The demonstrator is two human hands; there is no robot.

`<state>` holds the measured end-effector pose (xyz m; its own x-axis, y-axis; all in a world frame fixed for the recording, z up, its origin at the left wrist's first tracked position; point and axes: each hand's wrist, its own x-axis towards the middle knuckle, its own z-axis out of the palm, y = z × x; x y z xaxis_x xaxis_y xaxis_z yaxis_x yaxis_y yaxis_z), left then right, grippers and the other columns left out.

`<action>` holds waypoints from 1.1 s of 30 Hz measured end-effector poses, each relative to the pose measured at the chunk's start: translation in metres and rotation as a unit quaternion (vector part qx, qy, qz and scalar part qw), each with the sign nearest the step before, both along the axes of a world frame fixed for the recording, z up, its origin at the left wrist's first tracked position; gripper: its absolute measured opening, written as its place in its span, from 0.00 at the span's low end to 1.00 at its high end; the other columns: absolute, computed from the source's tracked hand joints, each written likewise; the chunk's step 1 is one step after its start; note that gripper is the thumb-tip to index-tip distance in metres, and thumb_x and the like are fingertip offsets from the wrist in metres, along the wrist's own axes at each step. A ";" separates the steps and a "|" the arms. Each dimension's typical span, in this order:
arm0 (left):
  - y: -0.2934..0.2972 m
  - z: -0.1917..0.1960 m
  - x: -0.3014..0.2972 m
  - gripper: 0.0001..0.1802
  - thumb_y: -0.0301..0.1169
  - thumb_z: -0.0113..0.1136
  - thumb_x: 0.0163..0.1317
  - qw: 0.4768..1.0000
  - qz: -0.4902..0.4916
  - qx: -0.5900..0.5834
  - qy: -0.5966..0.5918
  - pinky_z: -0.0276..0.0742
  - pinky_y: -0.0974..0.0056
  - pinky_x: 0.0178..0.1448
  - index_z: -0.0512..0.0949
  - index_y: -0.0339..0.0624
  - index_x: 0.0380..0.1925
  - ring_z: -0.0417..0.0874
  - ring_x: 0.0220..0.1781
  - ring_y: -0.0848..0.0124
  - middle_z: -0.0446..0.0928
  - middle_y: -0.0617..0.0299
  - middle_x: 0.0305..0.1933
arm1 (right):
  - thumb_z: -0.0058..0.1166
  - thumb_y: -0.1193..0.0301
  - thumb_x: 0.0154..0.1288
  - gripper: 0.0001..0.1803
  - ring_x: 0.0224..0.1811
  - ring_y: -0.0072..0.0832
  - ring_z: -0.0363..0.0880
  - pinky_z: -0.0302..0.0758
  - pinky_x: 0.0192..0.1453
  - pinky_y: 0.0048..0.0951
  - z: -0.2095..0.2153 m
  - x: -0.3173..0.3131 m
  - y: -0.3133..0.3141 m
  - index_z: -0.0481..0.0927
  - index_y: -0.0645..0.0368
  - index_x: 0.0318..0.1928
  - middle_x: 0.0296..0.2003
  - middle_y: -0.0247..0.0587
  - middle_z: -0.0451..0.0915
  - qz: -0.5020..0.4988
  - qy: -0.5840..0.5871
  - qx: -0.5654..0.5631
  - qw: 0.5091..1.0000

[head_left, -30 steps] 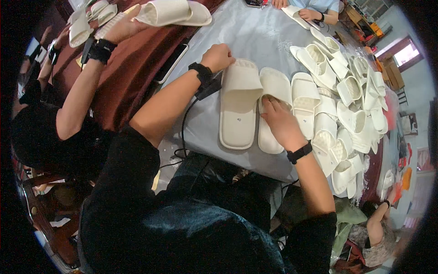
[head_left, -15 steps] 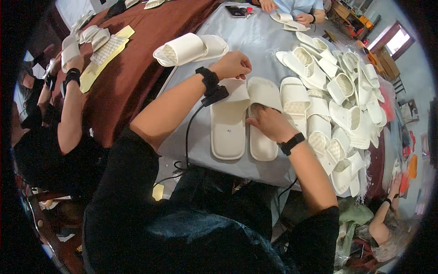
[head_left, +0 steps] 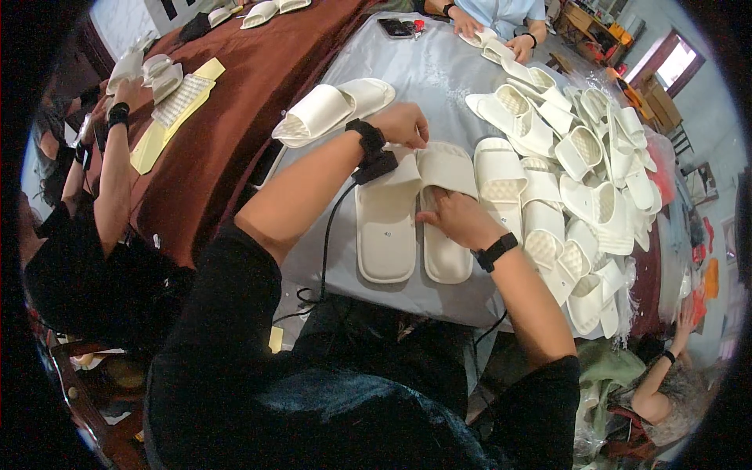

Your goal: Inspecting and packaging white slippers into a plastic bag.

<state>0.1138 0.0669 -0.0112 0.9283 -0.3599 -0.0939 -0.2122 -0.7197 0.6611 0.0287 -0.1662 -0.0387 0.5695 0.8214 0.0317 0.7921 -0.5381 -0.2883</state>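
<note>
Your left hand (head_left: 403,125) is up past the toe ends of the two slippers in front of you, fingers curled in pretty narrow, and I can't tell if there's anything pinched in there. Your right hand (head_left: 462,219) has its fingertips tucked under the strap of the right-hand white open-heeled slipper (head_left: 446,262); they're hidden, so can't say if you're gripping it or just pressing.

That one lies flat on the grey sheet-covered worktop (head_left: 439,86), heel toward you, right alongside the left-hand white flat-soled slipper (head_left: 385,251), which has a little dark print on its footbed. Your left wrist has a black band (head_left: 364,137) on it, plus a small black box with a black cable (head_left: 329,235) running down from it.

Off to the left, near that forearm, you've got a pair of white slippers with bumpy footbeds (head_left: 313,113) lying end to end. On your right there's a big messy heap of white slippers (head_left: 580,157), some tilted over each other.

At the far end, a person in a light blue top (head_left: 505,9) has both hands at more white slippers, with a dark flat rectangular device (head_left: 395,29) lying nearby.
</note>
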 end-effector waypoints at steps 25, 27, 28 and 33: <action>-0.017 0.009 -0.052 0.06 0.25 0.66 0.59 0.965 0.086 -0.238 -0.073 0.79 0.67 0.37 0.83 0.31 0.32 0.83 0.29 0.72 0.83 0.58 0.27 | 0.55 0.77 0.62 0.04 0.30 0.45 0.80 0.74 0.34 0.38 0.010 0.047 0.031 0.79 0.63 0.38 0.29 0.52 0.80 -0.146 0.030 0.383 0.912; -0.012 0.001 -0.065 0.06 0.24 0.66 0.59 0.945 0.105 -0.308 -0.041 0.79 0.67 0.38 0.82 0.31 0.32 0.83 0.31 0.71 0.83 0.58 0.29 | 0.55 0.76 0.64 0.04 0.28 0.42 0.80 0.75 0.33 0.35 0.013 0.041 0.033 0.79 0.63 0.37 0.27 0.50 0.80 -0.141 0.025 0.404 0.904; -0.011 -0.002 -0.069 0.05 0.23 0.66 0.58 0.907 0.123 -0.402 -0.002 0.80 0.67 0.39 0.81 0.32 0.31 0.83 0.33 0.71 0.82 0.58 0.31 | 0.55 0.76 0.65 0.04 0.27 0.40 0.80 0.75 0.33 0.34 0.016 0.039 0.033 0.78 0.63 0.37 0.26 0.48 0.80 -0.139 0.013 0.420 0.896; -0.015 -0.006 -0.074 0.05 0.22 0.67 0.56 0.823 0.113 -0.556 0.030 0.81 0.66 0.43 0.79 0.35 0.28 0.82 0.37 0.71 0.81 0.57 0.37 | 0.55 0.72 0.68 0.06 0.27 0.27 0.81 0.75 0.32 0.28 0.026 0.033 0.025 0.78 0.63 0.37 0.25 0.40 0.80 -0.194 0.091 0.455 0.864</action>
<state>0.0399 0.0522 -0.0176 0.9889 -0.0743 0.1283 -0.0982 0.3200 0.9423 0.0616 -0.1408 -0.0132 0.8603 0.2493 0.4447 0.4997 -0.2392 -0.8325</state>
